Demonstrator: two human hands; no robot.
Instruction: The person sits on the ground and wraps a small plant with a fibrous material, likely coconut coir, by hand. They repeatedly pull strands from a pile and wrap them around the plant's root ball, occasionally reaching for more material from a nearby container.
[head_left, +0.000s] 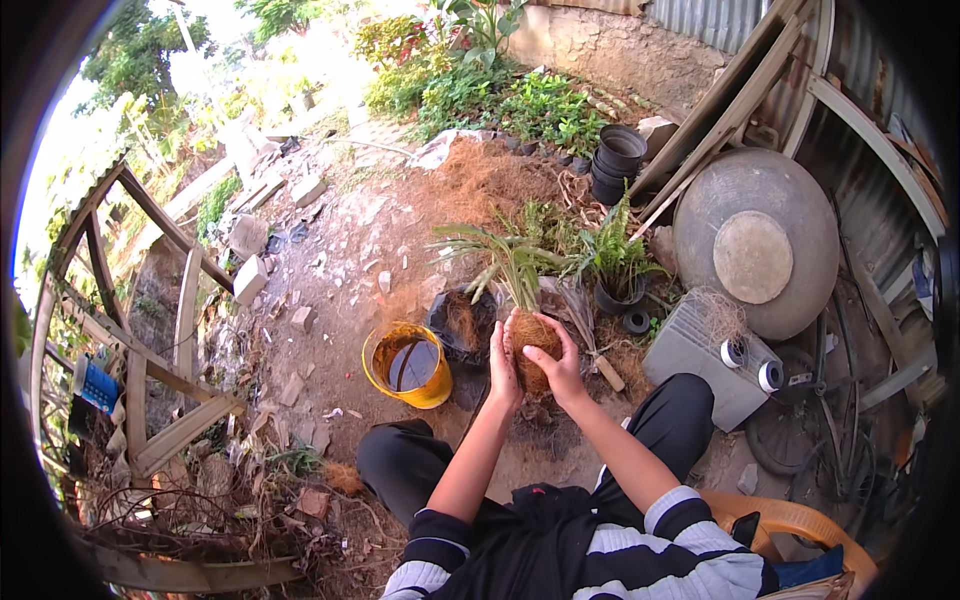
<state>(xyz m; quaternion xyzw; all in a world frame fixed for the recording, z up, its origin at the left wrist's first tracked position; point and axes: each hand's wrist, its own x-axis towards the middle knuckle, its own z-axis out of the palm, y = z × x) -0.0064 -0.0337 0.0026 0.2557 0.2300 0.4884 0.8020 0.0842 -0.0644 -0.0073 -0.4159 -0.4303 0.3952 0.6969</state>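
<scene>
Between my palms I hold a coconut-fibre root ball (535, 346), brown and rounded, with a leafy green plant (517, 274) rising from its top. My left hand (505, 361) presses flat along its left side. On the other side, my right hand (559, 364) curves around it, thumb across the front. Just left of the ball sits a black plastic bag (480, 319) with loose fibre in it. A yellow bucket (435, 386) holding dark liquid stands further left. To the right, a trowel with a wooden handle (608, 373) lies on the ground.
A potted fern (616, 259) stands beyond my right hand, near stacked black pots (619, 161). Loose coconut fibre (480, 176) is heaped ahead. At right are a grey crate (694, 360) with spools of line (770, 376) and a large round clay jar (814, 240). Wooden framing (187, 304) borders the left.
</scene>
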